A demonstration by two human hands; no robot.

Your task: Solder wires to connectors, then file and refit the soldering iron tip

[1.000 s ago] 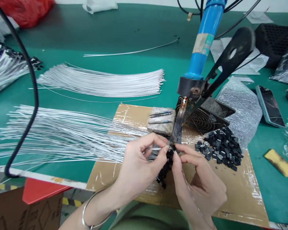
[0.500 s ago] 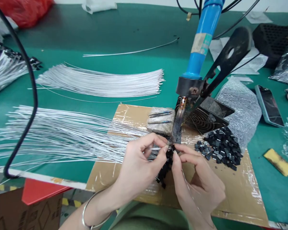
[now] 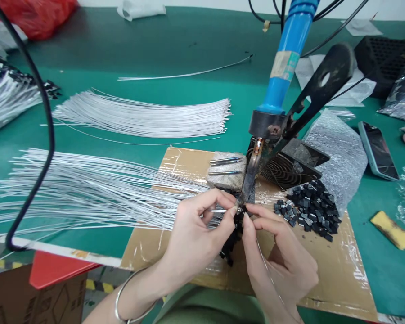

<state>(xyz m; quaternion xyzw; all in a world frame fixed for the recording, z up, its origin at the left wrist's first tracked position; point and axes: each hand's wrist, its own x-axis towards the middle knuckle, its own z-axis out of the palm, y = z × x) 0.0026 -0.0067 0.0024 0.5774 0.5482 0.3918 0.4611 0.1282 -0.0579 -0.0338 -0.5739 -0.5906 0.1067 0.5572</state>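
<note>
A soldering iron (image 3: 283, 67) with a blue handle is clamped at a slant, its tip pointing down between my hands. My left hand (image 3: 202, 229) pinches thumb and forefinger together just under the tip, and the small piece in that pinch is hidden. Opposite it, my right hand (image 3: 280, 256) has a thin silvery solder wire (image 3: 265, 261) between thumb and forefinger, its end close to the tip. The solder trails down across my palm. Behind my left hand lie white wires (image 3: 104, 189), with black connectors (image 3: 227, 252) at their ends below my fingertips.
Cardboard (image 3: 340, 270) lies under my hands. A block with metal rods (image 3: 224, 171) and a fan (image 3: 283, 168) stand behind the tip. Loose black connectors (image 3: 315, 209), a yellow sponge (image 3: 391, 229) and a phone (image 3: 378, 150) are to the right. A black cable (image 3: 43, 112) hangs at left.
Both hands stay together at the iron's tip with almost no movement. The whole view has shifted very slightly.
</note>
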